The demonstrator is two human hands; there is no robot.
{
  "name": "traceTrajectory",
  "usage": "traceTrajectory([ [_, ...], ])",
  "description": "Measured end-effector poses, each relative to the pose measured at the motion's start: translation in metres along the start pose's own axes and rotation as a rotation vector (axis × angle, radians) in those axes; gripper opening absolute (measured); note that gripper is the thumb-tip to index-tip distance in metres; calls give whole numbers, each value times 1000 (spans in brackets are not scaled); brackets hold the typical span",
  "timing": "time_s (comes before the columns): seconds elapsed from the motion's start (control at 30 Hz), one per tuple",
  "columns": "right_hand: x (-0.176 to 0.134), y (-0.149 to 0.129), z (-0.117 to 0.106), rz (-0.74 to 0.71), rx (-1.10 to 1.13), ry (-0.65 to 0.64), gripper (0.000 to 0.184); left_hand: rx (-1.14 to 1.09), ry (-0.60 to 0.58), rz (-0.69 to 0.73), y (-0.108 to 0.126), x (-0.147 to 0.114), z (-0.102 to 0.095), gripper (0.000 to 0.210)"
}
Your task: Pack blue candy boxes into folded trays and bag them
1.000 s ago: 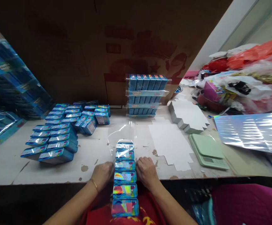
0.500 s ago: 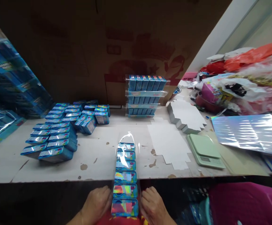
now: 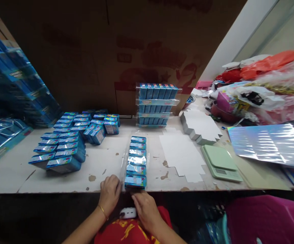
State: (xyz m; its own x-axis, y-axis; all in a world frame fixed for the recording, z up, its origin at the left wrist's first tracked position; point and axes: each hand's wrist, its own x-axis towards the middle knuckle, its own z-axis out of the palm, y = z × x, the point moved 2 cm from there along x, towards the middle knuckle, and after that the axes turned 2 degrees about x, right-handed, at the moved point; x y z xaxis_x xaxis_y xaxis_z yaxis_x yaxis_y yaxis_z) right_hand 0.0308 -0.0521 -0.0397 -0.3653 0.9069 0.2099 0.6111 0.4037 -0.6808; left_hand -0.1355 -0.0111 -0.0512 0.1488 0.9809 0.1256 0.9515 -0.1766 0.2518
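A row of several small blue boxes in a clear plastic wrap (image 3: pixel 136 161) lies on the white table, pointing away from me. My left hand (image 3: pixel 110 189) is closed at the near left corner of the wrap, its fingers curled on the film's edge. At the near end of the row, below the last box, my right hand (image 3: pixel 145 206) is closed on the wrap's end; its fingertips are partly hidden. Loose blue boxes (image 3: pixel 68 144) stand in rows to the left. A stack of wrapped blue packs (image 3: pixel 153 105) rises behind.
Cut white card sheets (image 3: pixel 181 152) and a thick card stack (image 3: pixel 201 125) lie to the right, beside a green scale (image 3: pixel 221 164). Shiny film sheets (image 3: pixel 268 142) and plastic bags sit further right. Large wrapped packs (image 3: pixel 22 81) tower at the left. A big cardboard box (image 3: pixel 86 51) stands behind.
The wrapped row has moved forward from over my lap onto the table. Both hands have moved up to its near end, the right one inward from the row's right side.
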Motion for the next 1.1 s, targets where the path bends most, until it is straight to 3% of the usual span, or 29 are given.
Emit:
traceTrajectory([
  [0.3,22,4,9,130,-56,20,25,-19,16,-1,-4,0,12,26],
  [0.4,21,-10,-11,35,91,-91,23,-35,14,-2,-5,0,11,26],
  [0.47,29,-19,-40,-38,239,-146,25,-58,2,14,-9,4,6,27],
  [0.53,53,-17,-76,-19,313,-4,26,-88,-26,71,-18,15,0,26],
  [0.63,109,12,-117,134,291,374,24,-184,-80,158,-44,38,-12,23],
  [0.7,147,40,-124,190,281,422,25,-326,7,1,-67,51,-21,20],
  [0.77,178,66,-119,260,261,423,34,-438,182,-280,-86,54,-32,22],
  [0.83,199,87,-110,364,288,381,42,-614,247,-539,-91,46,-41,32],
  [0.97,220,101,-97,490,426,204,40,-1281,19,-739,-58,28,-53,42],
  [1.03,226,98,-98,491,467,148,33,-1392,-82,-717,-39,24,-62,38],
  [1.1,231,92,-101,487,499,118,27,-1316,-129,-680,-29,24,-69,35],
])
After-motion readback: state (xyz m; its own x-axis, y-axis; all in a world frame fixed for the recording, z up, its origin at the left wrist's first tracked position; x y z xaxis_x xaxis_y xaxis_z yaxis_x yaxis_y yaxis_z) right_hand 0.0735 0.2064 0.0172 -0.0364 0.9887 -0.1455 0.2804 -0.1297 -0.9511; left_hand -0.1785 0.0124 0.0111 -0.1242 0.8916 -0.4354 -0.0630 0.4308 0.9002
